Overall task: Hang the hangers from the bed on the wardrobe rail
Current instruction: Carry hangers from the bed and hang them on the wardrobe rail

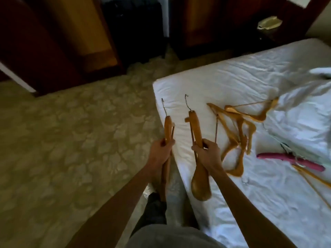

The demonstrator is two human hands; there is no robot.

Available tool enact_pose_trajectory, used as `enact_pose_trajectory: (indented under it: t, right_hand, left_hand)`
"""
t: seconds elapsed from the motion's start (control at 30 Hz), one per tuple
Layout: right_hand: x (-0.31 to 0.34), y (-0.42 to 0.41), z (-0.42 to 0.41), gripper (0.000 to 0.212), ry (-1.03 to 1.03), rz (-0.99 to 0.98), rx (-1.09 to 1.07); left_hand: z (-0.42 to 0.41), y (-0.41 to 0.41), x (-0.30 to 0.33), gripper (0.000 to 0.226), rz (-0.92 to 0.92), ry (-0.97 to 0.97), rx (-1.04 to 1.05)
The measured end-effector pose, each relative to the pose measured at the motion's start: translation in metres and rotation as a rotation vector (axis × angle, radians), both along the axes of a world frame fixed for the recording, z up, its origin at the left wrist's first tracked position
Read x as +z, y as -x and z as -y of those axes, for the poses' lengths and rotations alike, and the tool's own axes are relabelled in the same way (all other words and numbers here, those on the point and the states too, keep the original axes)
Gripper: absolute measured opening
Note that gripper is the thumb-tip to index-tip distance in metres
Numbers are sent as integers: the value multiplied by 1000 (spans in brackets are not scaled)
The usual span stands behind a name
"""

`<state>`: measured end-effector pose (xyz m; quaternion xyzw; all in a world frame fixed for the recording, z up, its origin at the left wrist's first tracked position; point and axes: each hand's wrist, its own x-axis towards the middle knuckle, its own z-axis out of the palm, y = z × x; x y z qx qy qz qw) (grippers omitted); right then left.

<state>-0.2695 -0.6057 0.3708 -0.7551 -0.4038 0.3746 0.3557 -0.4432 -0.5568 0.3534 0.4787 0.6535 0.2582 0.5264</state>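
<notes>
My left hand [159,153] grips a wooden hanger [168,127] seen edge-on, its metal hook pointing away from me, just off the bed's left edge. My right hand [206,152] grips a second, broader wooden hanger [194,126] over the white bed [232,77], hook also pointing away. Several more wooden hangers [238,126] lie tangled on the sheet to the right of my right hand. A pink padded hanger [290,159] lies farther right. The wardrobe [75,33] stands open across the floor at the upper left; its rail is not visible.
Patterned carpet [71,140] stretches between the bed and the dark wooden wardrobe doors. A dark suitcase [134,24] stands at the back centre. A pale object [268,23] rests on a dark surface at the upper right. Crumpled white bedding [304,90] lies on the bed's right.
</notes>
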Motion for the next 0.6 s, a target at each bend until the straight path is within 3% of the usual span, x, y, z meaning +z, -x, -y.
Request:
enact_pose_trajectory:
  t: [0.3,0.6]
  right_hand:
    - [6,210,-171,6,22,-98,352]
    - [28,351,-289,15,61,-65,451]
  left_hand:
    - [-113,214,-8,23,-21,-21,168]
    - [-213,359,16,26,6,-53,354]
